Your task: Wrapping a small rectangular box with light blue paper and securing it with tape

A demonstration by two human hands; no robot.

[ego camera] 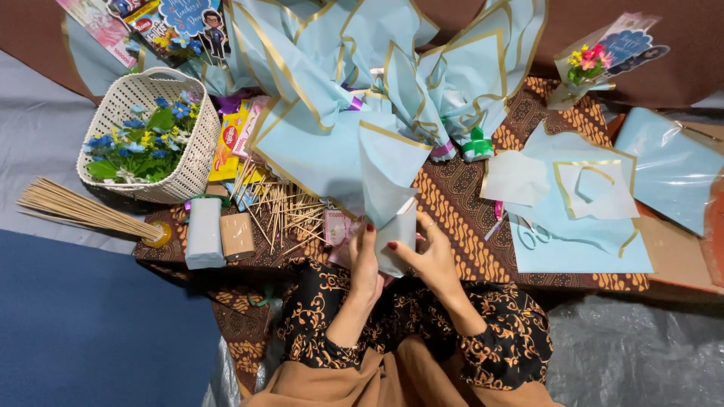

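Low to the floor, a board covered in brown batik cloth (452,188) serves as the worktop, with a blue mat (83,324) at the near left and grey plastic sheeting (633,347) at the near right. Both hands meet at the near edge of the cloth, just above the person's lap. The left hand (365,260) pinches the left side of a pale blue paper cone (388,203) near its narrow foot, and the right hand (431,252) closes on the right side, thumb across the front, so the two hands are clamped together on the same fold; held this way, the paper seems kept from springing open. The cone is the lowest piece of a big spread of blue wrapping sheets (362,68) with gold borders, which fan away toward the far side, probably so that the wide ends stay clear of the hands. Just left of the hands lie loose wooden skewers (283,211), touching one another in a heap, and beyond them a small brown block (237,235) and a pale blue block (204,234) side by side. A tied bundle of longer sticks (83,211) rests at the left edge, below a white basket (181,177) of blue and yellow flowers (139,143). To the right, cut blue sheets (581,241) lie flat, with scissors (532,232) on them, near the right hand. A small finished bouquet (592,68) sits far right.
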